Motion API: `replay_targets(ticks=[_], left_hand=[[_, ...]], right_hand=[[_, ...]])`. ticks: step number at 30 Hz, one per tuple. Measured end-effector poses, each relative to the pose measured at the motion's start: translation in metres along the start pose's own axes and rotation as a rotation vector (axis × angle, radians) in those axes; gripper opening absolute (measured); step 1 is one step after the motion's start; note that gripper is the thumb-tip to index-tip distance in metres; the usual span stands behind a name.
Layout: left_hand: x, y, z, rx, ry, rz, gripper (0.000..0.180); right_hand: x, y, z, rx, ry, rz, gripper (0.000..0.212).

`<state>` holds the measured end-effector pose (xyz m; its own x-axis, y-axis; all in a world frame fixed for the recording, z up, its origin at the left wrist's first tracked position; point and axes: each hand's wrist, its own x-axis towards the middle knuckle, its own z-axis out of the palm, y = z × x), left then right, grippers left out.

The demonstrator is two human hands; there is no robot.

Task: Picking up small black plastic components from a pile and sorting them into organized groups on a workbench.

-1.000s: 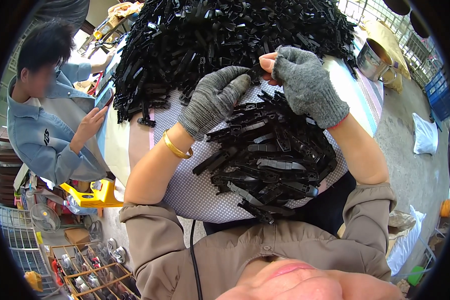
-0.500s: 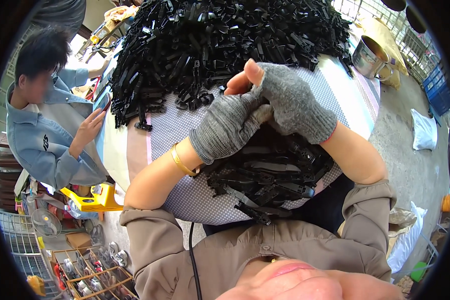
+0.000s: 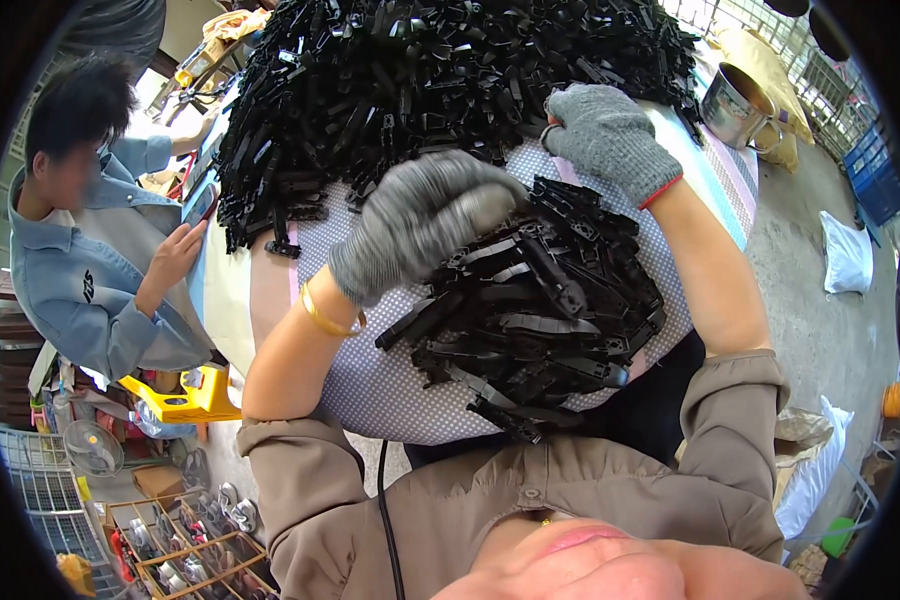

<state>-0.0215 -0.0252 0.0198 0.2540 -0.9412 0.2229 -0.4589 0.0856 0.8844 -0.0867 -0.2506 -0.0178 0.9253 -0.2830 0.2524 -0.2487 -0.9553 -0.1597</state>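
Note:
On a patterned tablecloth (image 3: 370, 405) lies a small pile of black plastic parts (image 3: 560, 310), close to my body. My left hand (image 3: 425, 220), in a grey knit glove, hovers at its upper left side. Motion smears its fingers, so I cannot see whether they hold anything. Farther right, my right hand (image 3: 615, 140), also gloved in grey, is at the near edge of a much larger heap of similar black parts (image 3: 410, 80). Its fingers curl inward, and whatever may be inside them is hidden.
A person in a light blue jacket (image 3: 100, 260) sits at the left, holding a phone (image 3: 204, 204). A metal pot (image 3: 738, 105) stands at the table's right edge. A yellow stool (image 3: 185, 398) and a shoe rack (image 3: 185, 545) are on the lower left.
My hands were together above the small pile and are now apart. The left moved to the left, the right up and to the right. More black parts show in the small pile.

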Motion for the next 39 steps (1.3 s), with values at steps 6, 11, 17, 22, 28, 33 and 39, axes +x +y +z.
replay_targets(ticks=[6, 11, 17, 22, 28, 33, 39], left_hand=[[0.012, -0.048, -0.021, -0.031, 0.151, -0.226, 0.024], [0.013, -0.053, -0.021, 0.300, 0.231, -0.167, 0.023], [0.012, -0.052, -0.022, 0.369, 0.280, -0.194, 0.021], [0.015, -0.042, -0.023, 0.119, 0.286, -0.257, 0.030], [0.027, -0.048, -0.005, -0.441, 0.268, -0.357, 0.040], [0.028, -0.054, -0.008, -0.465, 0.285, -0.344, 0.031], [0.024, -0.061, -0.027, 0.245, 0.342, -0.283, 0.022]], right_hand=[[0.001, -0.002, -0.004, 0.065, -0.122, -0.025, 0.025], [-0.005, -0.008, 0.010, 0.041, 0.025, -0.092, 0.021], [0.000, -0.013, 0.012, -0.119, 0.097, -0.149, 0.016], [0.004, 0.002, 0.008, 0.484, -0.008, -0.126, 0.010], [-0.004, -0.030, 0.007, 0.688, 0.133, -0.408, 0.010], [-0.002, -0.026, 0.009, 0.896, 0.122, -0.310, 0.015], [0.011, 0.009, 0.010, 0.050, 0.596, -0.333, 0.016]])
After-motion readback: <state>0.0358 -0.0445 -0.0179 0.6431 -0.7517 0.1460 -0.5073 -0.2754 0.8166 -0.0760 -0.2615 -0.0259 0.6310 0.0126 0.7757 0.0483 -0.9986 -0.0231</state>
